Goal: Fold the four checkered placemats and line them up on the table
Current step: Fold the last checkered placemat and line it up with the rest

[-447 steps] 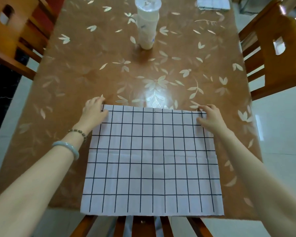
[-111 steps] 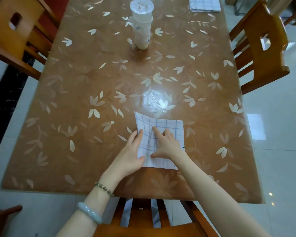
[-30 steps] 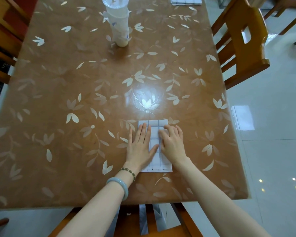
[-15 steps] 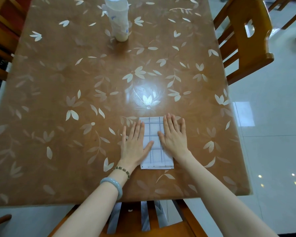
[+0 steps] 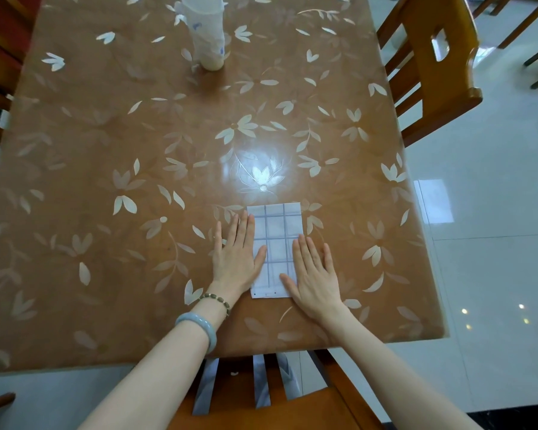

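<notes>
— Left side?
— A pale bangle [image 5: 199, 328] on the wrist; beyond it a white container [image 5: 207, 35], top cut off by the frame; the left hand [image 5: 236, 257] lies flat, fingers straight and nearly together, hiding the left edge of the folded placemat [image 5: 277, 231].
— And the placemat itself?
— A narrow rectangle near the front edge of the table [image 5: 106, 119]; its layers can't be counted; the right hand [image 5: 316, 276] lies flat over its lower right corner, fingers slightly spread; a wooden chair [image 5: 432, 72] stands rightmost.

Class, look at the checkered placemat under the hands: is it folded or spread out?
Folded. The checkered placemat is a narrow strip, only about three squares wide, with the left hand and right hand flat on it.
</notes>
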